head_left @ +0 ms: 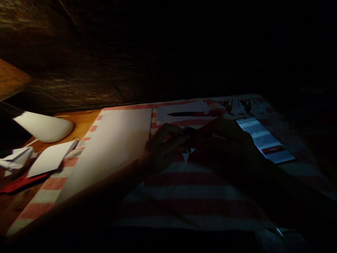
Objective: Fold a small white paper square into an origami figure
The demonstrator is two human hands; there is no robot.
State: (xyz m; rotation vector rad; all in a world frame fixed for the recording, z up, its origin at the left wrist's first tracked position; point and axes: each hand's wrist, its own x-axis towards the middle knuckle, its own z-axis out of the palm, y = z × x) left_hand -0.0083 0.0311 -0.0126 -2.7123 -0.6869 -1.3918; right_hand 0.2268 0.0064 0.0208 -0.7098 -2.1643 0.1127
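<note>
My left hand [164, 146] and my right hand [223, 133] come together over a red and white striped cloth [200, 202]. Between their fingers is a small piece of folded paper [187, 154], its pale pointed tip hanging below them. Both hands look closed on it, though deep shadow hides much of the fingers. Just beyond them a knife [184, 114] with a dark blade and red handle rests on a small white paper [164, 116]. Close to my right hand lies a lit phone [264, 138].
A large white sheet [113, 140] covers the cloth's left part. Two folded paper figures [237, 106] stand at the back right. At the left are a white lamp base [44, 126], crumpled-looking folded paper [17, 160], a white card [51, 160] and a red object [25, 182]. A dark wall rises behind.
</note>
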